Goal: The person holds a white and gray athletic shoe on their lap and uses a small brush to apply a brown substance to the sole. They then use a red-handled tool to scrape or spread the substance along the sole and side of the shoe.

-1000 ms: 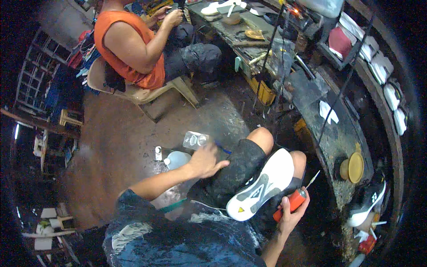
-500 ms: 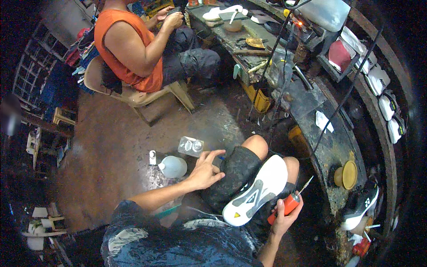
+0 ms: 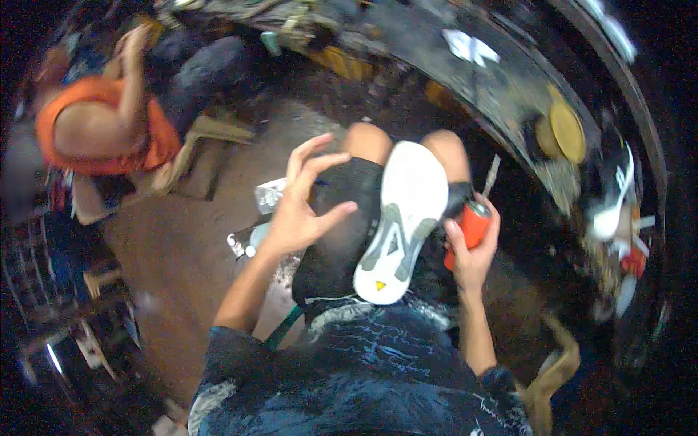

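Observation:
A white shoe sole (image 3: pixel 414 185), grey in its middle and with a small yellow triangle near its heel, lies face up across my lap between my thighs. To its left, my left hand (image 3: pixel 299 211) hovers by my dark shorts, fingers spread and nothing in them. My right hand (image 3: pixel 476 251), right of the shoe, is wrapped round a red cylindrical tool (image 3: pixel 474 227) with a metal collar and a slim pale tip pointing away from me. Blur hides the tool's exact kind.
A dark workbench (image 3: pixel 429 62) curves along the right, holding white paper (image 3: pixel 471 47) and a yellow round container (image 3: pixel 566 132). Clear containers (image 3: pixel 270 195) stand on the floor to my left. Beyond them, a person in an orange top (image 3: pixel 109 127) sits on a chair.
The view has swung right and down, blurring the surroundings. My left hand has lifted with its fingers more upright. The red tool stays in my right hand, and the shoe remains on my lap.

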`<action>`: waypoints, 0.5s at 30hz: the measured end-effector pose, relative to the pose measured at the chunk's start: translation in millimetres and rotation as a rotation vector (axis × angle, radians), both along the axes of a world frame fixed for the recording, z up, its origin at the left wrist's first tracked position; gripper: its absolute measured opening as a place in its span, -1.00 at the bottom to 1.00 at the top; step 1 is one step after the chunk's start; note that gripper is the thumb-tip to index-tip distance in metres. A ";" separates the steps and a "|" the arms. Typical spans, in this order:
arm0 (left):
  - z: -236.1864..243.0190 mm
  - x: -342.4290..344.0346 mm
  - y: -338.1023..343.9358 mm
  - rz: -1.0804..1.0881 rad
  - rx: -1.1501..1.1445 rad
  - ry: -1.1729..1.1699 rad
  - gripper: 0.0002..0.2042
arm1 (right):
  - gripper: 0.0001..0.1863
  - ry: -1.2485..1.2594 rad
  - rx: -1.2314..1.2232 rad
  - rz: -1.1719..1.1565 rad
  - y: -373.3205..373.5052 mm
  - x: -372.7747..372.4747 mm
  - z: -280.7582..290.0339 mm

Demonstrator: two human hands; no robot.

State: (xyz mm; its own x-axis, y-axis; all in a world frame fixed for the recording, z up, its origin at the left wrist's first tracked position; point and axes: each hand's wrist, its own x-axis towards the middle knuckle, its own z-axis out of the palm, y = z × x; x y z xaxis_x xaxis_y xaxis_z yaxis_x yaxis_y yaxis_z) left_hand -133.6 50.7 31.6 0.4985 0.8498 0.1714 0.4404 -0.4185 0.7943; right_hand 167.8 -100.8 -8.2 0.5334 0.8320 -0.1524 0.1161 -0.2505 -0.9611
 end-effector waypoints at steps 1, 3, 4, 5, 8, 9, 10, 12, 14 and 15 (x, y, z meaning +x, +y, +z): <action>10.7 9.7 17.3 -0.162 -0.016 0.008 -0.12 | -0.22 -0.010 -0.035 -0.005 -1.0 -1.2 -0.3; 26.8 34.5 45.1 -0.410 0.014 0.135 -0.04 | -0.21 0.046 0.001 -0.020 -0.4 -3.0 0.4; 33.9 45.5 58.0 -0.511 0.055 0.246 -0.02 | -0.20 0.080 0.015 -0.011 0.4 -3.9 1.2; 37.6 57.6 70.4 -0.609 0.097 0.356 0.01 | -0.19 0.028 -0.001 -0.005 1.7 -4.9 2.6; 30.2 107.0 92.9 -0.889 0.475 0.529 -0.01 | -0.17 -0.047 0.018 0.000 5.0 -5.1 5.6; 27.9 118.8 96.9 -1.019 0.547 0.511 -0.07 | -0.19 -0.062 0.039 0.012 4.6 -4.5 6.5; 25.5 129.1 99.1 -1.082 0.578 0.496 -0.12 | -0.20 0.017 0.042 -0.001 4.3 -3.9 6.7; 21.7 145.0 101.5 -1.220 0.626 0.542 -0.20 | -0.23 0.154 0.061 -0.020 1.8 -1.8 5.8; 24.3 151.4 107.2 -1.292 0.624 0.476 -0.34 | -0.26 0.196 0.072 -0.010 -1.9 0.7 4.0; 28.0 150.9 110.1 -1.315 0.579 0.513 -0.37 | -0.26 0.262 0.055 -0.017 -4.5 2.1 4.1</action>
State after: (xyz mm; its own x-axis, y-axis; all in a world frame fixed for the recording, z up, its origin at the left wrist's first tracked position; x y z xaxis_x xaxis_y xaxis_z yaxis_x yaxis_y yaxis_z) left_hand 17.2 160.8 59.6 0.9302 -0.3512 -0.1070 -0.3125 -0.9104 0.2712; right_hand 170.0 -105.3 -4.1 0.4952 0.8343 -0.2421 -0.1426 -0.1968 -0.9700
